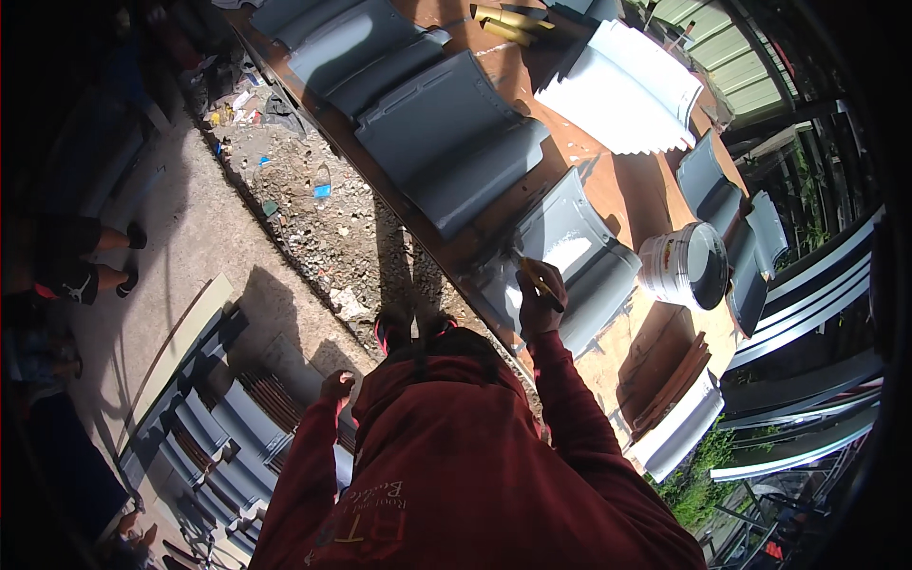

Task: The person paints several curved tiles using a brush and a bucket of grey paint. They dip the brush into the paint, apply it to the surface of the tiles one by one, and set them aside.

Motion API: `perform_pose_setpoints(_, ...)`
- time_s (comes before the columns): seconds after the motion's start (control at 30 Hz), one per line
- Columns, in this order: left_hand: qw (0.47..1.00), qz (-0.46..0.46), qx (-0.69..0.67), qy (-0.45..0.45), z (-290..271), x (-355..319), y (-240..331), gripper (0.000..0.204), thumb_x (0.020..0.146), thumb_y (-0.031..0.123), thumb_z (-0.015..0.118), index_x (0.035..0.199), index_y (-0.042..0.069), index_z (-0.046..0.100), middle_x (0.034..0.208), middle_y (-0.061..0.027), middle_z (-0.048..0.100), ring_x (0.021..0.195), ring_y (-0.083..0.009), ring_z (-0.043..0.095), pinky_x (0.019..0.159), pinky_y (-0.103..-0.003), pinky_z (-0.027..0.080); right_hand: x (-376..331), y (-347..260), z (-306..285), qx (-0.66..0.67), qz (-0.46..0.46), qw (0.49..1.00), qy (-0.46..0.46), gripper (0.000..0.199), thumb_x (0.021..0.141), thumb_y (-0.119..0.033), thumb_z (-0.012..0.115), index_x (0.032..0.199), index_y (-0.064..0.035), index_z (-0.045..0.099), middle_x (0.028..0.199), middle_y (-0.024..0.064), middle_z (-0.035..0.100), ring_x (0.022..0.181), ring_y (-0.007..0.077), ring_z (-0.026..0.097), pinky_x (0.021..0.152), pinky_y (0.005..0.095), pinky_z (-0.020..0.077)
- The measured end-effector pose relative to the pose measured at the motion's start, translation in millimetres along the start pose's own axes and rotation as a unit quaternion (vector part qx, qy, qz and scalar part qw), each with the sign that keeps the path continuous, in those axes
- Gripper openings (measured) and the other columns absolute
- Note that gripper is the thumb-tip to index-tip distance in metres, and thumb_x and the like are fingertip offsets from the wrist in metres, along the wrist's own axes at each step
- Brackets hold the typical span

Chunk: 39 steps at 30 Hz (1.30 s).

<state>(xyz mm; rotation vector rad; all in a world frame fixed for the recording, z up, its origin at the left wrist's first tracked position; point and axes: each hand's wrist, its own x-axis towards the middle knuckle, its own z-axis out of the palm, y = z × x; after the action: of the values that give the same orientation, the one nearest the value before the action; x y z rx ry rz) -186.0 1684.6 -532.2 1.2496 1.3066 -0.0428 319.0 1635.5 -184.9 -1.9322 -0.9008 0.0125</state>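
My right hand is closed around the handle of a paintbrush. The bristle end meets a curved roof tile lying on the brown work table. Grey paint covers much of this tile, with a bright wet-looking patch near the brush. To the right of the tile stands a white paint bucket with grey inside. Away from the table, my left hand hangs low at my side. Its fingers look loosely curled, with nothing visible in them.
Another grey tile lies farther along the table. A sunlit tile stack sits at the far side, and brown tiles lean at the right. Tile stacks stand on the ground at left; a person's legs show there.
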Motion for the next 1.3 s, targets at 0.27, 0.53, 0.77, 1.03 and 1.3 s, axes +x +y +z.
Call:
perform_pose_setpoints(0.27,1.0,-0.011,-0.003,-0.01,-40.2,-0.9,13.7,0.026,0.088,0.012,0.07,0.111,0.002,0.067,0.094,-0.0094,0.071,0.084,-0.0163,0.067,0.075,-0.031,0.054,4.9,-3.1,-42.5,0.083,0.032,0.973,-0.215,0.025,0.078,-0.002,0.08,0.103,-0.0051,0.076,0.103,0.0111,0.072,0.092,0.0267,0.072,0.079,0.0342,0.0568)
perform_pose_setpoints(0.53,0.998,-0.024,-0.032,0.049,-48.6,-43.2,40.0,0.026,0.089,0.012,0.067,0.113,0.002,0.065,0.085,-0.0075,0.068,0.074,-0.0157,0.063,0.064,-0.031,0.051,41.5,25.8,-26.7,-0.046,-0.073,0.991,0.106,0.026,0.083,0.0,0.076,0.108,-0.0046,0.071,0.103,0.0138,0.07,0.096,0.0306,0.067,0.083,0.0383,0.0536)
perform_pose_setpoints(0.77,0.982,0.006,0.186,-0.003,-6.6,-89.1,46.2,0.031,0.088,0.017,0.068,0.115,0.004,0.068,0.102,-0.0117,0.074,0.092,-0.0237,0.072,0.081,-0.037,0.056,-32.2,1.6,-21.6,0.057,-0.063,0.988,-0.131,0.025,0.082,-0.007,0.076,0.107,-0.005,0.072,0.103,0.0139,0.068,0.094,0.0329,0.065,0.082,0.0406,0.0527)
perform_pose_setpoints(1.03,0.99,-0.005,0.137,0.009,-3.5,-94.4,21.3,0.038,0.088,0.025,0.068,0.117,0.0,0.067,0.11,-0.0186,0.073,0.105,-0.031,0.07,0.09,-0.04,0.054,51.9,38.3,-35.5,0.098,-0.043,0.99,-0.09,0.022,0.085,-0.003,0.072,0.107,-0.0031,0.072,0.102,0.0152,0.069,0.094,0.034,0.067,0.081,0.0398,0.0538)
perform_pose_setpoints(1.3,0.987,0.004,0.154,0.048,31.5,-85.8,141.5,0.036,0.093,0.022,0.064,0.121,0.001,0.065,0.113,-0.0172,0.072,0.108,-0.0283,0.069,0.092,-0.038,0.053,33.7,43.9,-58.0,-0.022,-0.066,0.992,-0.109,0.028,0.081,-0.003,0.075,0.109,-0.0041,0.07,0.103,0.0128,0.069,0.095,0.0329,0.066,0.082,0.0408,0.053)
